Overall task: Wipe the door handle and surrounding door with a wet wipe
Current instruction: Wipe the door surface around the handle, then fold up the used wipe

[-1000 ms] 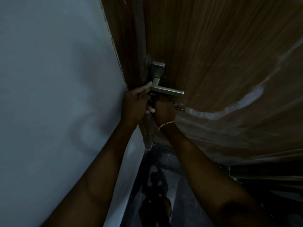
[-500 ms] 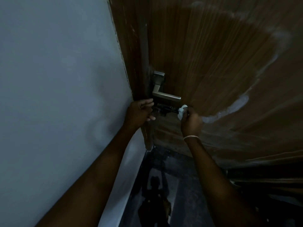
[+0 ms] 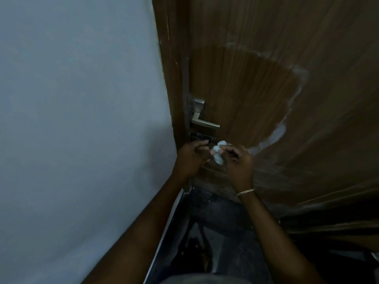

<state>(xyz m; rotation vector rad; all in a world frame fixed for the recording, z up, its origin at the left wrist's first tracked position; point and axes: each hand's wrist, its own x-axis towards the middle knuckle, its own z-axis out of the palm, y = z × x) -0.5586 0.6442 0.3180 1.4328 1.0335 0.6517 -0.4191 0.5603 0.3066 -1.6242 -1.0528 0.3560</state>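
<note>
thin gold chain bracelet (image 3: 245,192)

Dim, bluish light throughout. A plain pale wall (image 3: 82,119) fills the left side. A brown wooden frame (image 3: 170,78) runs along its right edge, with scuffed finish. The dark glossy floor (image 3: 225,226) below shows faint reflections. A pale skirting strip (image 3: 164,234) sits at the wall's base.

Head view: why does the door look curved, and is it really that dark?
Head view: the wide-angle lens bows the door; the light is dim and the floor is nearly black; the metal handle and white wipe show clearly.
</note>
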